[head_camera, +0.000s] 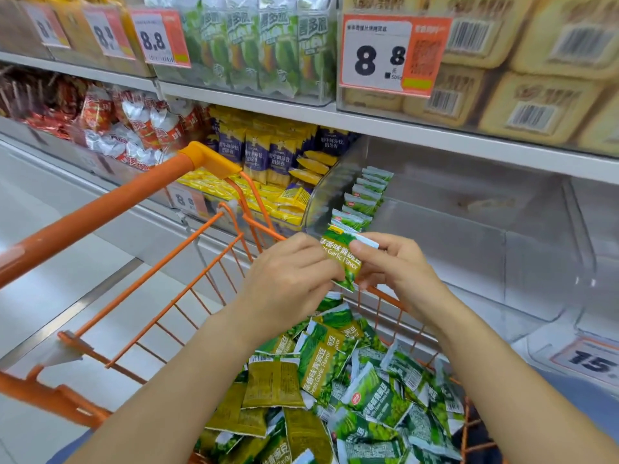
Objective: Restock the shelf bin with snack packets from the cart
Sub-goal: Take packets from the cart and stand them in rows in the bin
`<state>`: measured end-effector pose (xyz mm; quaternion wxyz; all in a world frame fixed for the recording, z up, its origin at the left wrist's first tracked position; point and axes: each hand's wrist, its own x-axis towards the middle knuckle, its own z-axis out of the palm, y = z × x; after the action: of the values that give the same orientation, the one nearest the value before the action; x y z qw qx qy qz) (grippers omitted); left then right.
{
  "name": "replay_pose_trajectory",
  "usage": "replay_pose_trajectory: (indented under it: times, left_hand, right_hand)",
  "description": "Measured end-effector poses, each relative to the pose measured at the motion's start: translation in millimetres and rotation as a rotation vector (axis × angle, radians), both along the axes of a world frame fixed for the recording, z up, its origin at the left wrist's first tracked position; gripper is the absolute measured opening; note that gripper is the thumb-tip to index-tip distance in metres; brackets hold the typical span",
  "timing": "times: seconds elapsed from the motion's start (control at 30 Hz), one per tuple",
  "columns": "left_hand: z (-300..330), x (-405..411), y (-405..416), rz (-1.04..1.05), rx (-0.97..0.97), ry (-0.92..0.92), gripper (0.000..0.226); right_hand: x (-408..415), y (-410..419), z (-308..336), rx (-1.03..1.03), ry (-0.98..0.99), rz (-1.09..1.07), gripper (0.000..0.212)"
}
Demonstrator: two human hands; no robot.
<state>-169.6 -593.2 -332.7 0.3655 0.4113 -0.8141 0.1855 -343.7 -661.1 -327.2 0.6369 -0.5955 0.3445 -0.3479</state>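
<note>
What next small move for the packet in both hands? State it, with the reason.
Probably carry the packet forward into the clear bin behind the standing row: both hands hold it above the cart, and the bin is mostly bare.

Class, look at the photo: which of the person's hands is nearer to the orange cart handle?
Left. The left hand holds the green packet on the side toward the cart handle; the right hand holds the packet's far side, toward the shelf bin.

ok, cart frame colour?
Orange cart frame, clearest in the head view.
</note>
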Motion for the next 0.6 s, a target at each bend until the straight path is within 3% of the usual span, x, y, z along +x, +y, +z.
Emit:
replay_pose_trajectory:
  times: [0.07, 0.17, 0.33, 0.4, 0.5, 0.6]
  left_hand:
    - [-2.8, 2.4, -0.4, 0.02, 0.055, -0.009, 0.01]
    - [-11.1, 6.9, -4.0, 0.167, 0.242, -0.001, 0.047]
    - [-30.7, 19.8, -13.9, 0.444, 0.64, -0.092, 0.075]
    - [-38.4, 25.0, -17.3, 0.434, 0.683, -0.049, 0.074]
    - [-39.6, 24.1, -19.7, 0.448, 0.698, -0.021, 0.073]
    - [-38.8, 21.1, -21.7, 0.457, 0.704, -0.006, 0.063]
  right_hand:
    - [-1.6, -2.8, -2.8, -0.002, 0.0, -0.053, 0.033]
    - [-5.4, -9.9, -7.0, -0.073, 0.009, -0.29, 0.011]
    - [-17.0, -21.2, -11.7, -0.375, 0.118, -0.63, 0.02]
    - [-16.6, -28.7, -13.1, -0.422, 0.236, -0.64, 0.013]
    - [-9.3, -44.4, -12.2, -0.43, 0.569, -0.494, 0.023]
    - [7.0, -54.4, -4.0, -0.386, 0.67, -0.367, 0.024]
